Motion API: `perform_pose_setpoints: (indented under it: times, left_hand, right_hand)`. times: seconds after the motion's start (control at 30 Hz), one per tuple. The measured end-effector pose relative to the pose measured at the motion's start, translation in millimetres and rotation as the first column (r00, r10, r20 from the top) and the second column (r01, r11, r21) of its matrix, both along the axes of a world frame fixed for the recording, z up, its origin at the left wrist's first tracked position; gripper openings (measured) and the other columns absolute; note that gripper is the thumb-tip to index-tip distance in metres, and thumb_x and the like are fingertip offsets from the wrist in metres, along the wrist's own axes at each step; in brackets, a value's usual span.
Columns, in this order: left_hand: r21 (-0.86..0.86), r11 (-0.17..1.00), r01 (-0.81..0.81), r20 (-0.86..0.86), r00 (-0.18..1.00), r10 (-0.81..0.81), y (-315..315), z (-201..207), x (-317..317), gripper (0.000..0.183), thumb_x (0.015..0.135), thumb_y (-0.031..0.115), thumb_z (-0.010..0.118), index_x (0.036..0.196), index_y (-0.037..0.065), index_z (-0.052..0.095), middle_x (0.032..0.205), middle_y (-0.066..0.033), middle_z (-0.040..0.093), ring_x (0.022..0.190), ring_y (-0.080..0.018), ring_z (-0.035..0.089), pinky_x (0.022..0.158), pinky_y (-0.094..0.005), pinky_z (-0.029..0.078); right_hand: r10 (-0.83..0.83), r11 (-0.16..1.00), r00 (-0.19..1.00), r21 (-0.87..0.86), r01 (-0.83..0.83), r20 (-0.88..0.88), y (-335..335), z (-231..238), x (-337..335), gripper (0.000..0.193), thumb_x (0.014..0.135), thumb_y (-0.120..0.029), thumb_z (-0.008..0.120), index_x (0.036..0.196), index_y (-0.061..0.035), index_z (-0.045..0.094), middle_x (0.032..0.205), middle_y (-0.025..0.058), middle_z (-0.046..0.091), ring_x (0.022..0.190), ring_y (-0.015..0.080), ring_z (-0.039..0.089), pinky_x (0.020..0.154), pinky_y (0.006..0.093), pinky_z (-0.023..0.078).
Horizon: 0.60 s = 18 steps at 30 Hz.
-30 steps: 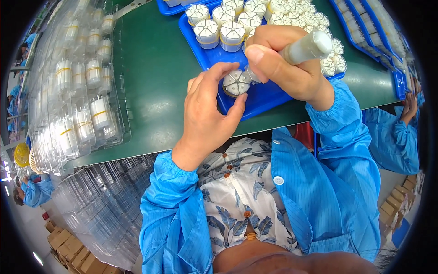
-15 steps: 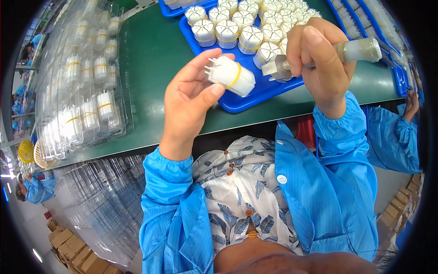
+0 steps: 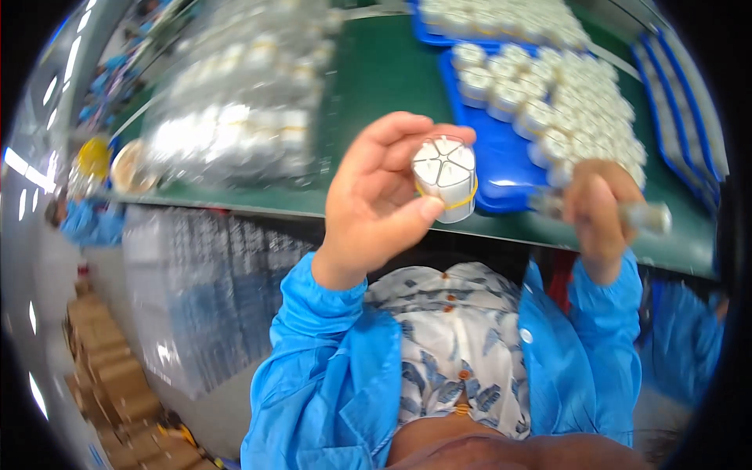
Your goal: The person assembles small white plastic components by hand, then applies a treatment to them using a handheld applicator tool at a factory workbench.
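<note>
My left hand [image 3: 372,200] is closed around a white cylinder of wedge-shaped pieces [image 3: 446,176], bound by a yellow rubber band. The cylinder stands nearly upright, and its segmented end shows slits and a few short prongs. To the right, my right hand [image 3: 601,211] grips a hand tool [image 3: 650,218] with a pale, cloudy handle. The tool's head is motion-blurred and lies apart from the cylinder. Just beyond both hands is a blue tray [image 3: 500,153] holding many similar banded cylinders [image 3: 540,117].
On the left of the green table [image 3: 376,78] are clear plastic trays [image 3: 235,117] of banded white pieces. A second filled blue tray [image 3: 431,35] sits farther back, with stacked blue trays [image 3: 681,117] at right. Cardboard boxes [image 3: 117,368] stand on the floor at left.
The cylinder in my left hand has turned from tilted, prongs leftward, to nearly upright with its segmented end up. My right hand and the tool have moved lower in view. The whole view has shifted.
</note>
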<state>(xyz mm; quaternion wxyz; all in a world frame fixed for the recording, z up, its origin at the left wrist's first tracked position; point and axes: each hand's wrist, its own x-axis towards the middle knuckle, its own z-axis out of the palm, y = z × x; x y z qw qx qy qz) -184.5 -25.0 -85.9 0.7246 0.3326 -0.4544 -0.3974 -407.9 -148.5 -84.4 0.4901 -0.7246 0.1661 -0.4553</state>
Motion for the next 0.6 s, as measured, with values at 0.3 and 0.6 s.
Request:
perform_pose_setpoints:
  times: [0.3,0.6]
  left_hand:
    - [-0.470,0.424,-0.774,0.795,-0.163,0.584,60.3,78.7,136.3,0.038,0.081,0.011,0.072,0.116,0.001,0.063,0.119,-0.0149,0.064,0.097,-0.0221,0.063,0.085,-0.0325,0.049]
    - [-0.663,0.269,-0.699,0.569,-0.236,0.788,30.1,54.3,100.3,0.019,0.081,0.007,0.073,0.098,0.000,0.068,0.093,-0.0141,0.067,0.087,-0.0265,0.063,0.078,-0.0348,0.050]
  right_hand:
    - [0.063,0.962,0.994,-0.259,-0.084,-0.087,10.2,5.9,3.9,0.023,0.089,-0.014,0.050,0.067,-0.0090,0.050,0.058,0.0042,0.058,0.051,0.0168,0.047,0.049,0.0315,0.037]
    - [-0.003,0.967,1.000,-0.255,-0.002,-0.022,3.8,6.3,-2.5,0.020,0.085,-0.007,0.052,0.064,-0.0061,0.052,0.058,0.0056,0.057,0.051,0.0196,0.052,0.049,0.0328,0.040]
